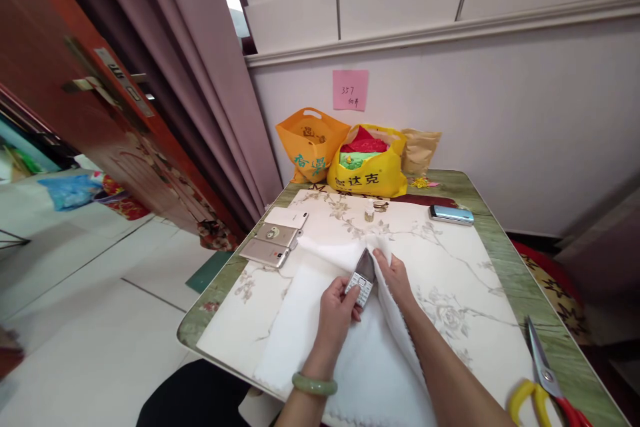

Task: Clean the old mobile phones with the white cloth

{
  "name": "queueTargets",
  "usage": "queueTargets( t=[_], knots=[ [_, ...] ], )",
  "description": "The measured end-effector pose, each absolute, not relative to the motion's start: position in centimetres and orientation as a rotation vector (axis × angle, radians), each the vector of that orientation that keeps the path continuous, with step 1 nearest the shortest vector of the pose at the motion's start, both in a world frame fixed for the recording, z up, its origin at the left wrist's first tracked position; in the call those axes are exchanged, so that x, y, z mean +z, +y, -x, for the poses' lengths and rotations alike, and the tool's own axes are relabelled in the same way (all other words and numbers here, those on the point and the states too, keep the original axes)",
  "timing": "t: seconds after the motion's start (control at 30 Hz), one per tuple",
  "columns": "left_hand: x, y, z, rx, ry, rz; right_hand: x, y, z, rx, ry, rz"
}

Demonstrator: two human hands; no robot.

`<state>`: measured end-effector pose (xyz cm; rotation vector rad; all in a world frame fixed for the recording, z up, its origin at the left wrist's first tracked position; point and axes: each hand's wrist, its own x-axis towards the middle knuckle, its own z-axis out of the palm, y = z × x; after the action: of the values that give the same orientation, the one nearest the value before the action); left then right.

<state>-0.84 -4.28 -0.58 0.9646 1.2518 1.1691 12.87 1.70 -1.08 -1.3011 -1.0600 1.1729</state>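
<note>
My left hand (336,305) is closed around the lower half of a silver keypad phone (359,285), its thumb on the keys. The phone's dark screen half tilts up and away from me. In my right hand (393,275) a fold of white cloth (305,317) is pinched against the right side of the phone's screen. The rest of the cloth spreads under both hands and hangs toward the table's near edge. Fingertips of my right hand are partly hidden by the cloth.
Three smartphones (265,251) lie at the left. At the back stand an orange bag (307,140), a yellow bag (370,173) and a brown paper pouch (420,150). A small bottle (369,212), a blue case (451,215) and scissors (545,373) are on the table (480,267).
</note>
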Motion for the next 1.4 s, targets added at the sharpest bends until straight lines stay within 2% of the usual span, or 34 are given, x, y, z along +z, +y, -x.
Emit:
queueTargets(
  t=[0.13,0.4,0.63,0.93,1.17,1.4],
  knots=[
    [-0.3,-4.3,1.0,1.233,1.23,-0.912,-0.4,1.4,-12.5,1.305,-1.166,1.138],
    [-0.4,-4.3,0.8,1.1,1.165,-0.979,-0.7,1.6,-12.5,1.293,-1.015,1.324],
    [-0.4,-4.2,0.7,1.223,1.195,-0.918,0.0,0.8,-11.9,1.457,-1.175,1.077],
    [-0.1,-4.3,0.8,1.087,1.195,-1.066,-0.9,1.6,-11.9,1.453,-0.949,1.228],
    [0.4,-1.8,0.9,1.2,1.222,-1.052,-0.8,1.8,-11.9,1.397,-0.939,1.14],
    [-0.3,-1.1,1.5,1.145,1.016,-0.972,-0.4,1.5,-11.6,1.427,-0.944,1.154]
  ],
)
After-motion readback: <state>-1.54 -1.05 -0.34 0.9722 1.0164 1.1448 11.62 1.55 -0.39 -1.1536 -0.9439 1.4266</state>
